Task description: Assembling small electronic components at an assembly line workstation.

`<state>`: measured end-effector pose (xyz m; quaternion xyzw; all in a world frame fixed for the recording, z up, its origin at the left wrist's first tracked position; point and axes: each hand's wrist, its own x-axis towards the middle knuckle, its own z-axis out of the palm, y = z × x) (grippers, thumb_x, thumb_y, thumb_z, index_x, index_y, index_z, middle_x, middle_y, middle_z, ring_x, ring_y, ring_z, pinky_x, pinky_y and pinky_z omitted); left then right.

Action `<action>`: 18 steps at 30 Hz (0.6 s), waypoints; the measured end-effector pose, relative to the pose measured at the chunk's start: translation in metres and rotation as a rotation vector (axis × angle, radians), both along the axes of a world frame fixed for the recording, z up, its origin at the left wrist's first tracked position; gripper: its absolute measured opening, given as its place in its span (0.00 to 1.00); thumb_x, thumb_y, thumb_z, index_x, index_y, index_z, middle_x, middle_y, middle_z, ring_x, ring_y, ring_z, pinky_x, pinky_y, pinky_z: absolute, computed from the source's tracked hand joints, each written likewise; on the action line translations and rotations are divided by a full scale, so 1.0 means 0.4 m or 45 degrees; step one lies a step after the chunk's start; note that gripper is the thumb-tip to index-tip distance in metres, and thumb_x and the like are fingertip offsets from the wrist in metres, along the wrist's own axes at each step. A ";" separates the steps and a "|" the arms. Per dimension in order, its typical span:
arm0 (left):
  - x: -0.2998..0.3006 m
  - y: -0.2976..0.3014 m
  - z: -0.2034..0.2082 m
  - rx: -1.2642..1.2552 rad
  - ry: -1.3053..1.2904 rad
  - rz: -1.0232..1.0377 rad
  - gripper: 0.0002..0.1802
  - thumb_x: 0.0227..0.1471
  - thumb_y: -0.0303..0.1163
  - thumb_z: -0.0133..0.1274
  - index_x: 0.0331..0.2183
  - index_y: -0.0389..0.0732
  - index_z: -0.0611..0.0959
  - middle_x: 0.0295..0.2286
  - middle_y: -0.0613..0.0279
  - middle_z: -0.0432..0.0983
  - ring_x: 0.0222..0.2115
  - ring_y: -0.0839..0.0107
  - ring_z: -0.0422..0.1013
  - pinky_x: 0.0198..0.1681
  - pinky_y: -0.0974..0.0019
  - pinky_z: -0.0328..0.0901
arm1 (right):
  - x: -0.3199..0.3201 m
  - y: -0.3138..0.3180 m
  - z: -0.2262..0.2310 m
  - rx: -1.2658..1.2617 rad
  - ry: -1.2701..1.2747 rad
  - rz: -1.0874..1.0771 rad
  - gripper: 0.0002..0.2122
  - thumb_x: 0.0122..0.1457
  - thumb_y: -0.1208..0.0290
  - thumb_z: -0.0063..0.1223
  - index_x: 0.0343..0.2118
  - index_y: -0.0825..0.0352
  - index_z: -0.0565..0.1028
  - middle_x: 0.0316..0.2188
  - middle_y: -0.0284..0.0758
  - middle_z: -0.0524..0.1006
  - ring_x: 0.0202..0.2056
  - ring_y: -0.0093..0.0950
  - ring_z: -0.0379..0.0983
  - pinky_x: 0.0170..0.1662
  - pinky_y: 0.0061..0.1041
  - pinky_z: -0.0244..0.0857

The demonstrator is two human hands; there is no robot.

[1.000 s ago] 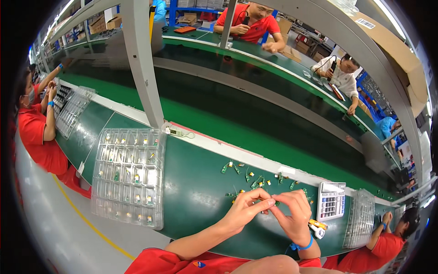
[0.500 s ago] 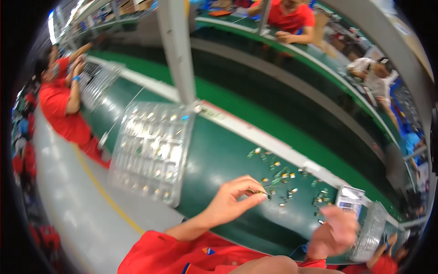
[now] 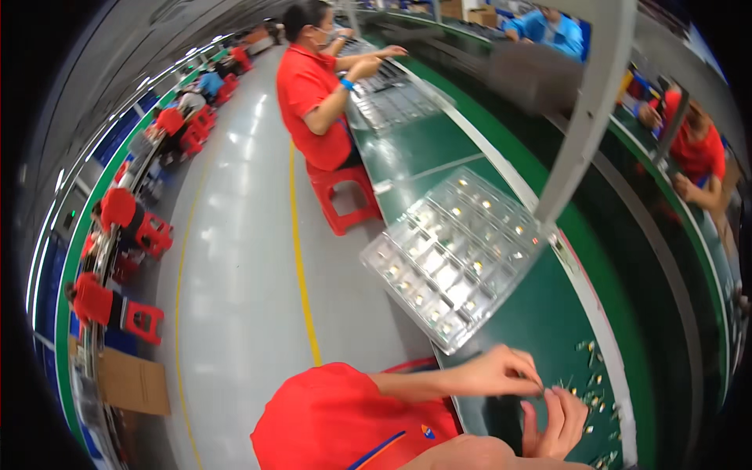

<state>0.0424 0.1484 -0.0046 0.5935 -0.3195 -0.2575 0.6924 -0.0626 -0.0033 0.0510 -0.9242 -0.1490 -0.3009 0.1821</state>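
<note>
At the lower right, over the green bench, my left hand (image 3: 501,372) is closed, thumb and index finger pinched on a small dark circuit board (image 3: 542,389). Most of that piece is hidden by the fingers. My right hand (image 3: 560,423) meets it from the right, its bent fingertips close against the left ones and its thumb standing apart from them. Just beyond the hands, several small green circuit boards with pale metal parts (image 3: 597,380) lie scattered on the bench. A clear plastic tray (image 3: 376,254) with small parts in its pockets lies farther along.
A white rail (image 3: 583,286) borders the bench, with a grey post (image 3: 583,117) rising from it. Up the line a person in red (image 3: 309,98) works over another clear tray (image 3: 392,106), beside a red stool (image 3: 345,200). The aisle floor (image 3: 243,274) runs along the left.
The view has swung left, showing more of the aisle. My right hand has come from apart at the right to my left fingertips. The left hand keeps its pinch.
</note>
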 end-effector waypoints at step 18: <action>-0.001 -0.075 0.006 -0.173 0.159 -0.138 0.06 0.52 0.25 0.56 0.32 0.32 0.82 0.31 0.60 0.73 0.25 0.77 0.72 0.25 0.76 0.68 | -0.004 -0.026 0.001 -0.125 -0.156 -0.259 0.07 0.51 0.75 0.63 0.34 0.66 0.80 0.28 0.36 0.78 0.26 0.29 0.72 0.31 0.27 0.69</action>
